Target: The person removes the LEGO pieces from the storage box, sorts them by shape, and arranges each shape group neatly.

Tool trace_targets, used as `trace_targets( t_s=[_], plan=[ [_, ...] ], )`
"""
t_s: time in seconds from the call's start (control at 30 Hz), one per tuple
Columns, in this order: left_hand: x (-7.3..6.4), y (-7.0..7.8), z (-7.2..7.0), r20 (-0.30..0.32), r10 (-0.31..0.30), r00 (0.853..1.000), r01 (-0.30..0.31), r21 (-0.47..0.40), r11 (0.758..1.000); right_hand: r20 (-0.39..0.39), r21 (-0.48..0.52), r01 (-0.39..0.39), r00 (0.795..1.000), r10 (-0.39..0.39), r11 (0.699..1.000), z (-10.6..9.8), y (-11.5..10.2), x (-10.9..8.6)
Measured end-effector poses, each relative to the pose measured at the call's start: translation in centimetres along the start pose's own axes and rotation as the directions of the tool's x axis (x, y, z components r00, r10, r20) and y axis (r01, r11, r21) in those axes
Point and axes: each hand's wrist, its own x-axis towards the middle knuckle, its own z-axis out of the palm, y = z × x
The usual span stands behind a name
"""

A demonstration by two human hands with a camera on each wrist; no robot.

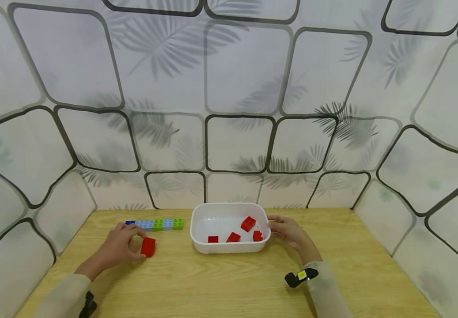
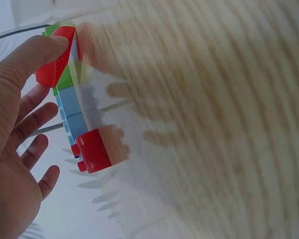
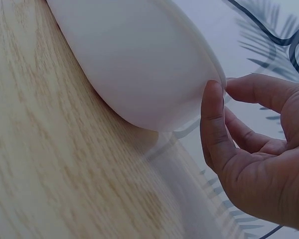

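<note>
My left hand pinches a red toy brick between thumb and index finger, close over the table; the other fingers are loosely bent. Behind it lies a row of joined blue and green bricks. A second red brick with a curved side sits by the row's near end in the left wrist view; my hand hides it in the head view. At the right end of a white plastic tub, my right hand pinches the rim between thumb and fingers.
Several red bricks lie inside the tub. The wood-grain table meets patterned panels at the back and on both sides. The brick row lies left of the tub, near the back edge.
</note>
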Motion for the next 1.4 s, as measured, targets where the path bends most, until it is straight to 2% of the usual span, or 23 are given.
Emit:
trace_targets(
  t_s=[0.2,0.37,0.6,0.77,0.97,1.2,1.4],
  plan=[
    [0.0,-0.5,-0.4,-0.005,-0.004,1.0,0.004,0.067,0.998,-0.012,-0.009,-0.006,1.0,0.006,1.0,0.0,0.0,-0.2],
    [0.1,-1.2,-0.7,-0.004,-0.025,1.0,0.025,0.079,0.997,-0.013,0.003,-0.004,1.0,0.004,1.0,-0.1,0.1,-0.2],
    [0.3,-2.4,-0.9,-0.005,-0.019,1.0,0.019,0.117,0.993,-0.01,0.001,-0.002,1.0,0.002,1.0,-0.1,0.1,-0.3],
    [0.5,-3.1,-0.9,0.018,-0.039,0.999,0.036,0.142,0.989,-0.008,0.003,0.002,1.0,-0.002,1.0,0.0,-0.1,-0.3],
    [0.7,-3.4,-1.0,0.044,-0.063,0.997,0.056,0.145,0.988,-0.006,0.007,-0.003,1.0,0.003,1.0,0.1,0.0,-0.1],
    [1.0,-3.7,-1.3,0.037,-0.038,0.999,0.032,0.159,0.987,-0.014,-0.007,-0.001,1.0,0.001,1.0,0.0,0.0,0.1],
    [1.1,-3.8,-1.3,0.045,-0.045,0.998,0.037,0.155,0.987,-0.017,-0.001,-0.005,1.0,0.005,1.0,0.0,0.0,0.0]
  ],
)
